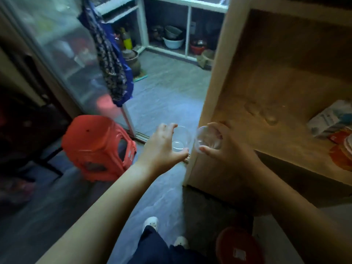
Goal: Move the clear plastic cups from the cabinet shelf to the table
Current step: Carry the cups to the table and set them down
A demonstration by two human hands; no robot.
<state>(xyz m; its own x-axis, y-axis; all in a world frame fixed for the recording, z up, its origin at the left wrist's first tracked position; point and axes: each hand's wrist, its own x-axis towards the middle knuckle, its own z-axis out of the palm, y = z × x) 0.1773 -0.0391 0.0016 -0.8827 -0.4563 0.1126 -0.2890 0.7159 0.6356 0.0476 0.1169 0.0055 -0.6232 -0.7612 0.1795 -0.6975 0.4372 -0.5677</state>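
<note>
An orange plastic stool (98, 147) is seen at nine o'clock of the hands, standing on the grey floor (165, 100). Just right of it, the left hand (163, 143) is held out over the floor, its fingers (168, 127) and thumb curled part-way round a clear plastic cup (181, 139), which is gripped at the rim and viewed from above. At three o'clock of that cup, close beside it though contact cannot be made out through the blur, a second clear cup (206, 139) is clasped by the right hand (228, 149), fingers over the far side, thumb on the near side. This cup is held before the left edge of the wooden cabinet (215, 77). On the cabinet shelf (276, 130), at three o'clock, packets and plates (341, 134) are stacked.
</note>
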